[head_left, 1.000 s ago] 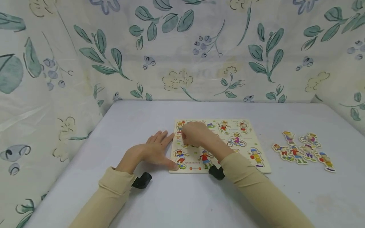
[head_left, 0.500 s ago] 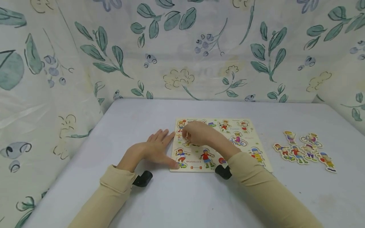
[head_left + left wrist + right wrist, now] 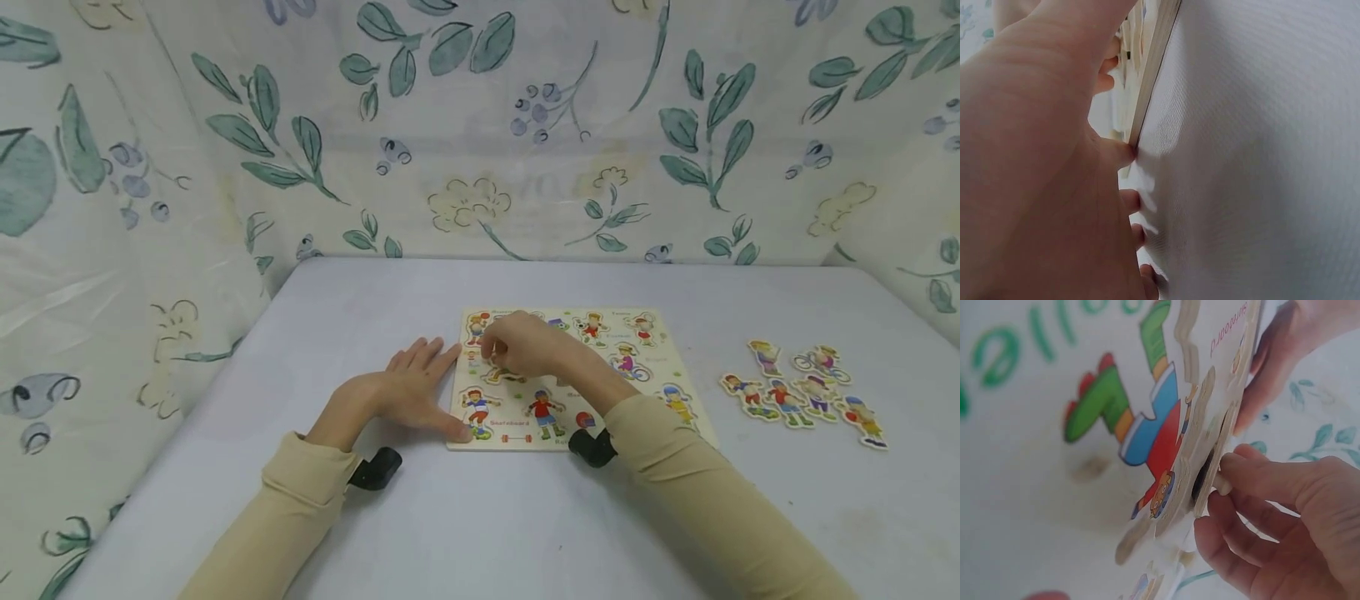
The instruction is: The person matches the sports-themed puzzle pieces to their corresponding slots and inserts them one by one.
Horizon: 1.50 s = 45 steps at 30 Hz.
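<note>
The piece (image 3: 501, 376) sits over the left part of the puzzle board, around the centre of the head frame, mostly covered by the right hand (image 3: 527, 344). That hand's grip is closed on it: in the right-wrist view, thumb and fingers pinch a small knob, and the piece stands edge-on, with a dark gap between it and the board beneath. Whether any of its rim touches the board cannot be told.

The puzzle board (image 3: 517, 433) lies flat, its face bearing small sporting figures. A skateboarder figure (image 3: 477, 412) shows at its lower left, with a roller skater figure (image 3: 546, 413) to the right of it and a cyclist figure (image 3: 628, 362) farther right and higher.

The left hand (image 3: 408, 398) has its grip open, fingers spread on the worktop (image 3: 480, 525) at the board's left edge, thumb resting on the lower-left corner.

Six loose pieces (image 3: 785, 404) lie grouped at the right of the frame, well apart from the board. Each wrist carries a black device (image 3: 377, 469) below a beige sleeve (image 3: 731, 500). Across the upper frame hangs a pale cloth (image 3: 465, 133) printed with leaves, berries and flowers.
</note>
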Motion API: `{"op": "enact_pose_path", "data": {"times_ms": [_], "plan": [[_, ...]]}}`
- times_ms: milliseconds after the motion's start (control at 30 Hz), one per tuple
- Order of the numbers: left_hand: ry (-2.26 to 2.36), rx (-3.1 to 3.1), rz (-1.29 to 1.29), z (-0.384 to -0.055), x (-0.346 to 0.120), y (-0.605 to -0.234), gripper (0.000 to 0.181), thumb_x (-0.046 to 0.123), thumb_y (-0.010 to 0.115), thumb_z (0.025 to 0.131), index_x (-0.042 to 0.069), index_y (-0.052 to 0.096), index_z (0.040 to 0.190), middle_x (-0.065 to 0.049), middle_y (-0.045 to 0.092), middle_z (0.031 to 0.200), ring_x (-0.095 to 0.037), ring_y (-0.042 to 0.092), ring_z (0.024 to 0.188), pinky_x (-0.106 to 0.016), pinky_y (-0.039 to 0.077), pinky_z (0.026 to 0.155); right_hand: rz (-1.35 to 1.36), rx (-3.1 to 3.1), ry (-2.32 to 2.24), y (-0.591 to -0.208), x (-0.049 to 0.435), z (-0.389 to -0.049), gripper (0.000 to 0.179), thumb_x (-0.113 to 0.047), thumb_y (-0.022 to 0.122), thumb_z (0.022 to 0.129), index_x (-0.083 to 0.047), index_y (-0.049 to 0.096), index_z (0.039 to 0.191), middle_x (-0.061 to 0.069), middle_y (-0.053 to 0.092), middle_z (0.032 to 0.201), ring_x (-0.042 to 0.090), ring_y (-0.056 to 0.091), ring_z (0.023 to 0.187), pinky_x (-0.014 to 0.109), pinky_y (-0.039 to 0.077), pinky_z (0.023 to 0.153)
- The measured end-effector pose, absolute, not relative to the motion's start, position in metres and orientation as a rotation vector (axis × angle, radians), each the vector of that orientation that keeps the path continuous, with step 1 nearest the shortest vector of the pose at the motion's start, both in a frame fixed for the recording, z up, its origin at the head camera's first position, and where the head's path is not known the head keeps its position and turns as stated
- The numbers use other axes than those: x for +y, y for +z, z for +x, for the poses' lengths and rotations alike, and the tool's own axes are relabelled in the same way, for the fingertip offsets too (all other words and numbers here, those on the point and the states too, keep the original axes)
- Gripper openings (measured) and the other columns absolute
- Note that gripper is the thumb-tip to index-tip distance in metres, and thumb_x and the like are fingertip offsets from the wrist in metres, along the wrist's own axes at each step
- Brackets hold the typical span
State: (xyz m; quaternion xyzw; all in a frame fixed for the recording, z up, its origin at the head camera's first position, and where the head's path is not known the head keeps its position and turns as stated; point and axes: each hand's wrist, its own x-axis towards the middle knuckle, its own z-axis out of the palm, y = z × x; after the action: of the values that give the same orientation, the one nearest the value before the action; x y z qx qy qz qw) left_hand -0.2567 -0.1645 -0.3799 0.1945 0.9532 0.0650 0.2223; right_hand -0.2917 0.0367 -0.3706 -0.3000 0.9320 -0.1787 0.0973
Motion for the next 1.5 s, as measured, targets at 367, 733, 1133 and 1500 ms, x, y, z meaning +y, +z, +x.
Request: {"op": "enact_pose_path", "data": {"times_ms": [367, 733, 1133, 1500], "plan": [[0.169, 2.635, 0.54, -0.257, -0.164, -0.378, 0.122, 0.07, 0.071, 0.074, 0.011, 0.007, 0.16, -0.019, 0.0, 0.165, -0.04, -0.005, 0.151, -0.057, 0.004, 0.122, -0.869, 2.738, -0.517, -0.368, 0.033, -0.291, 0.018, -0.002, 0.06, 0.096, -0.009, 0.071, 0.108, 0.004, 0.068, 0.1, 0.017, 0.06, 0.087, 0.026, 0.052, 0.077], [0.204, 2.629, 0.53, -0.256, -0.165, -0.381, 0.121, 0.07, 0.071, 0.074, 0.01, 0.008, 0.16, -0.019, 0.0, 0.165, -0.04, -0.004, 0.152, -0.057, 0.003, 0.122, -0.943, 2.706, -0.408, -0.37, 0.026, -0.289, 0.024, 0.003, 0.057, 0.095, -0.012, 0.07, 0.109, 0.001, 0.068, 0.103, 0.016, 0.059, 0.093, 0.029, 0.051, 0.089], [0.162, 2.63, 0.531, -0.258, -0.165, -0.379, 0.123, 0.072, 0.07, 0.074, 0.011, 0.007, 0.16, -0.018, 0.0, 0.166, -0.039, -0.004, 0.152, -0.057, 0.004, 0.122, -0.967, 2.745, -0.386, -0.371, 0.028, -0.287, 0.016, -0.009, 0.062, 0.097, -0.015, 0.07, 0.109, -0.001, 0.065, 0.101, 0.014, 0.056, 0.093, 0.026, 0.05, 0.088], [0.171, 2.649, 0.541, -0.257, -0.164, -0.382, 0.122, 0.07, 0.071, 0.074, 0.01, 0.009, 0.16, -0.019, 0.002, 0.165, -0.04, -0.003, 0.152, -0.057, 0.004, 0.122, -0.967, 2.771, -0.428, -0.365, 0.034, -0.281, 0.021, -0.009, 0.064, 0.095, -0.014, 0.07, 0.114, -0.002, 0.065, 0.104, 0.014, 0.056, 0.094, 0.027, 0.051, 0.086]]}}
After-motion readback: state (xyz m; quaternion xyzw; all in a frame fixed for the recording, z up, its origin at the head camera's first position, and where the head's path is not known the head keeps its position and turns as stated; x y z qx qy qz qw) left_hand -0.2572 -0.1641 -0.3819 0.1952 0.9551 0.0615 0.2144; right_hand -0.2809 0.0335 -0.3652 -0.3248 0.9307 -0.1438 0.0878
